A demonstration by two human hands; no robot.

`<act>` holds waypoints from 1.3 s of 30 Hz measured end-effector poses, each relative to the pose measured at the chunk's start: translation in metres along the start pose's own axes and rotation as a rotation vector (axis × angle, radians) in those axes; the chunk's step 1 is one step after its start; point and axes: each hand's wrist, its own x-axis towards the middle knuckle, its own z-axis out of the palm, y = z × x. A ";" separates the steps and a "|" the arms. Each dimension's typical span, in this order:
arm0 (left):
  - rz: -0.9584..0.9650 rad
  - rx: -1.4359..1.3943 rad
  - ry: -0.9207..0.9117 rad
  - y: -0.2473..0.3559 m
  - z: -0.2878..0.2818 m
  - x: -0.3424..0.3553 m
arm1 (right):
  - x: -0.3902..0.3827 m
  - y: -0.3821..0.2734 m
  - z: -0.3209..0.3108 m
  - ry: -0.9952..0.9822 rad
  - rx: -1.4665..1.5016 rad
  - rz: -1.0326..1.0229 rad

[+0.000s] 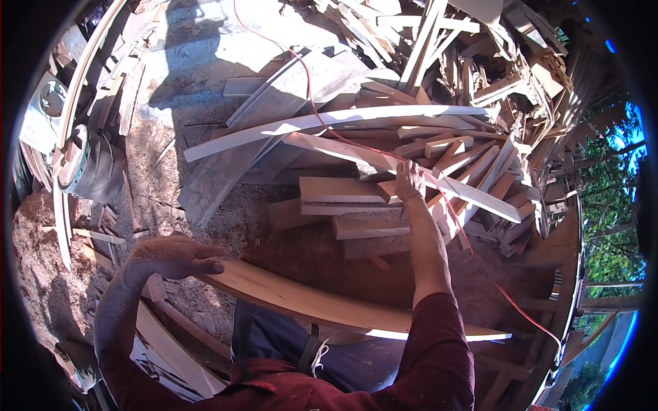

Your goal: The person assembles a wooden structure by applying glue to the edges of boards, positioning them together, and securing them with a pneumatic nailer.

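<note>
A long, curved wooden board (295, 291) lies across in front of my thighs, its right part passing behind my right forearm. My left hand (171, 257) is at the board's left end, thumb and a finger against the wood; its other fingers are hidden. Farther out, my right hand (410, 180) is closed around the middle of a pale plank (480, 196) on the wood pile. A thin red cord (308, 85) runs over the plank right beside those fingers. Just beyond lies a longer bowed strip (295, 126).
Stacked short boards (343, 190) lie between my hands. A heap of offcuts (473, 75) fills the far right. Wide grey planks (295, 89) lie ahead on sawdust-covered ground (151, 147). At left are a round container (92, 164) and tall curved strips (81, 89).
</note>
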 end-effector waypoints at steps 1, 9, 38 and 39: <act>0.017 -0.016 -0.012 0.001 -0.006 0.000 | 0.002 0.010 0.016 0.088 -0.071 0.089; 0.152 -0.159 -0.095 -0.020 -0.015 0.016 | -0.023 0.066 0.034 0.203 -0.078 0.037; 0.092 -0.003 0.368 0.060 0.024 -0.016 | -0.163 -0.042 -0.438 0.284 1.465 -0.747; 0.107 -0.058 0.346 0.085 0.025 -0.016 | -0.191 -0.035 -0.459 0.356 1.319 -0.568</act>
